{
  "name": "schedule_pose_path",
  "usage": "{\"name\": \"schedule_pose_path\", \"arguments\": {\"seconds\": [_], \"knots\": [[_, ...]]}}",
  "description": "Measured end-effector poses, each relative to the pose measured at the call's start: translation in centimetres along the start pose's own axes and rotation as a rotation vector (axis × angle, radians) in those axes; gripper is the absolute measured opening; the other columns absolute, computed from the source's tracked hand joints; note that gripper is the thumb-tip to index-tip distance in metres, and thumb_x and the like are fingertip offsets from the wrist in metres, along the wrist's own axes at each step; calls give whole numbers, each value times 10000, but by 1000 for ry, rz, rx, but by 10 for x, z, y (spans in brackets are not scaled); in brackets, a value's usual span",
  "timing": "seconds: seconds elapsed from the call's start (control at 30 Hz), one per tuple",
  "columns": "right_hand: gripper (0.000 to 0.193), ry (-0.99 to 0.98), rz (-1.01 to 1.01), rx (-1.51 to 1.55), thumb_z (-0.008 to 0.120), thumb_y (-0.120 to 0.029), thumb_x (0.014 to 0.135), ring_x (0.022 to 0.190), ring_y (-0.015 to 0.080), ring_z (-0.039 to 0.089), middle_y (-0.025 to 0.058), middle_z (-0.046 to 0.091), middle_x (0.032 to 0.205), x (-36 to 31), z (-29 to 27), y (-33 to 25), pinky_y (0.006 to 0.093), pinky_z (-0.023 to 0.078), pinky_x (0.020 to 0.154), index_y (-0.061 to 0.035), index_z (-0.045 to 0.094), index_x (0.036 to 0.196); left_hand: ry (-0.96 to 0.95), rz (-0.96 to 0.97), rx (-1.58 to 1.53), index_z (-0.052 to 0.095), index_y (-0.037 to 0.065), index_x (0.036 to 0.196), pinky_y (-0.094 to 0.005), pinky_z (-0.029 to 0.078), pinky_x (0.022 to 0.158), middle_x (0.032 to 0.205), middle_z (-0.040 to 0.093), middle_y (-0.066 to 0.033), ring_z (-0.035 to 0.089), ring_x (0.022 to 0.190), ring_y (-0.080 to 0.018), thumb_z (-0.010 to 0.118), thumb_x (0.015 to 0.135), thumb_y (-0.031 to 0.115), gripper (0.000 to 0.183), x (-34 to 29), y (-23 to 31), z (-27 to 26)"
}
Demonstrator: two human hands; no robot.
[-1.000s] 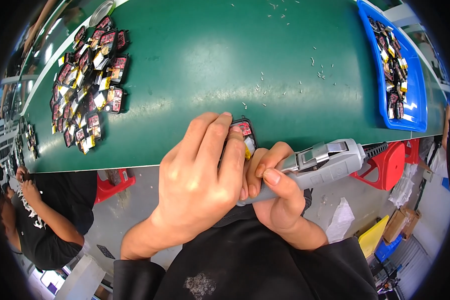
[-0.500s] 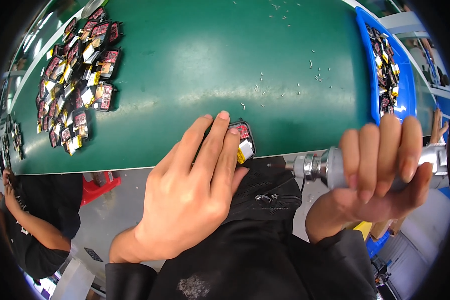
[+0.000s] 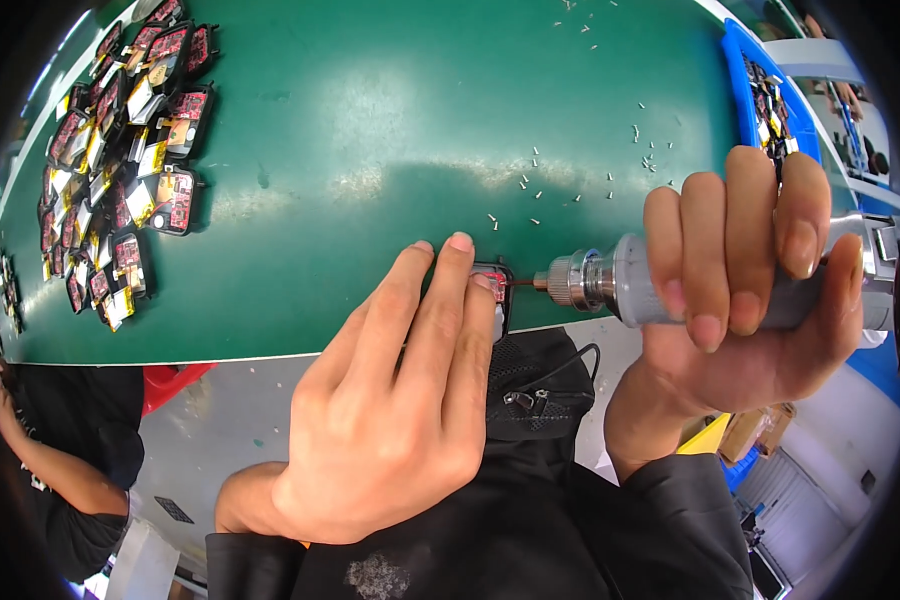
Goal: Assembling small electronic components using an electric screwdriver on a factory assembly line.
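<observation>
My left hand (image 3: 390, 390) lies over a small black electronic casing (image 3: 510, 277) at the near edge of the green table, its fingers close together and pressing it down. A red circuit board (image 3: 495, 285) shows inside the casing; the rest is hidden under my fingers. My right hand (image 3: 740, 290) is wrapped round a grey electric screwdriver (image 3: 625, 280), held almost level. The screwdriver's thin bit points left and its tip meets the casing's right side, by the board. Whether a screw sits under the tip is too small to tell.
Loose small screws (image 3: 540, 180) lie scattered on the green table (image 3: 350, 120). Several similar opened casings (image 3: 175, 200) are heaped at the left, with a blue bin (image 3: 745, 75) of parts at the far right. A co-worker's arm (image 3: 65, 480) is at lower left.
My right hand has brought the screwdriver left and slightly up, so its bit now reaches the casing. My left hand still covers the casing. The whole view has shifted slightly.
</observation>
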State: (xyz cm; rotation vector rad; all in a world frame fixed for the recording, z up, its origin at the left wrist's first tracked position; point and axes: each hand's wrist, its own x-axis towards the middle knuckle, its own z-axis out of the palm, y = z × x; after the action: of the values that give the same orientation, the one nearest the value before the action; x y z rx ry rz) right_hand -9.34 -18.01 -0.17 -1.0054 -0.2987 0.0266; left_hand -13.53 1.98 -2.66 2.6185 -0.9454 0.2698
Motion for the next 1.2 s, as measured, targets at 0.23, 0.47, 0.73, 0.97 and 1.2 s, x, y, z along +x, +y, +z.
{"name": "schedule_pose_path", "arguments": {"seconds": [0.23,0.47,0.73,0.97,1.2], "knots": [[225,-121,64,45,460,-311,966,528,110,463,3,463,659,4,-10,0,268,392,571,-114,469,857,69,-1,-56,660,-87,942,-351,573,701,1072,660,-181,647,923,-321,695,629,-19,322,1,-2,7],[247,-292,172,-56,440,-315,999,493,96,434,0,450,660,20,7,5,262,386,564,-118,443,850,29,-30,-280,626,-113,963,-398,550,739,1063,638,-202,623,918,-356,691,547,-51,425,1,-8,1],[226,-359,111,-4,463,-269,984,430,88,403,2,466,619,29,8,10,262,356,497,-100,442,834,3,-11,-333,598,-116,1008,-411,536,746,1071,614,-211,600,937,-367,685,554,-74,464,4,-13,-6],[225,-375,19,106,590,-209,909,364,86,357,-1,426,527,27,3,19,242,357,412,-67,446,811,-101,93,-227,587,-127,1061,-370,543,814,1141,596,-202,569,1077,-326,617,725,35,375,1,-16,-13],[185,-38,-123,269,529,-205,936,389,100,355,4,395,539,-19,-25,-1,256,355,411,-56,430,887,327,-238,-30,606,-21,1149,-389,493,877,1094,639,-166,617,996,-332,690,668,-92,494,-20,-76,-66]]}}
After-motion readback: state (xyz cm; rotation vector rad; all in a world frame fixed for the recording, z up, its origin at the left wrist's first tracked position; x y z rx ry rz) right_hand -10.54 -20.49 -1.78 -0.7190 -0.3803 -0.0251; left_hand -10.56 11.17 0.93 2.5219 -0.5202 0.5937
